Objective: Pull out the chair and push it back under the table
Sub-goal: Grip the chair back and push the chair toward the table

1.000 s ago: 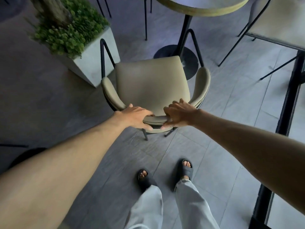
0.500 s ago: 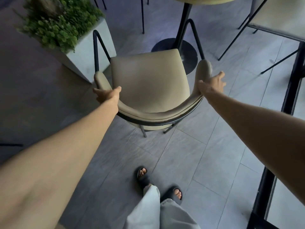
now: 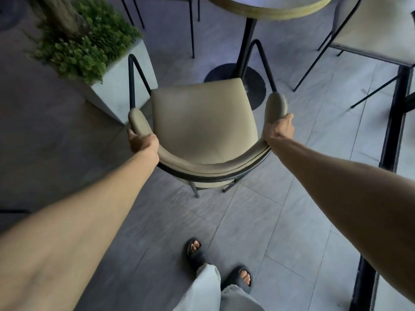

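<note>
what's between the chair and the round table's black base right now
In the head view, nothing separate: the chair seat's front edge already overlaps the table base, with only the chair's own black frame beside the table post.

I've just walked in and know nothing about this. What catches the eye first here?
A beige chair fills the middle of the view, gripped at each curved armrest by the left hand and the right hand. Just beyond it stands a round table on a black pedestal. At upper left, a leafy green plant sits in a pale square planter, close beside the chair.
</note>
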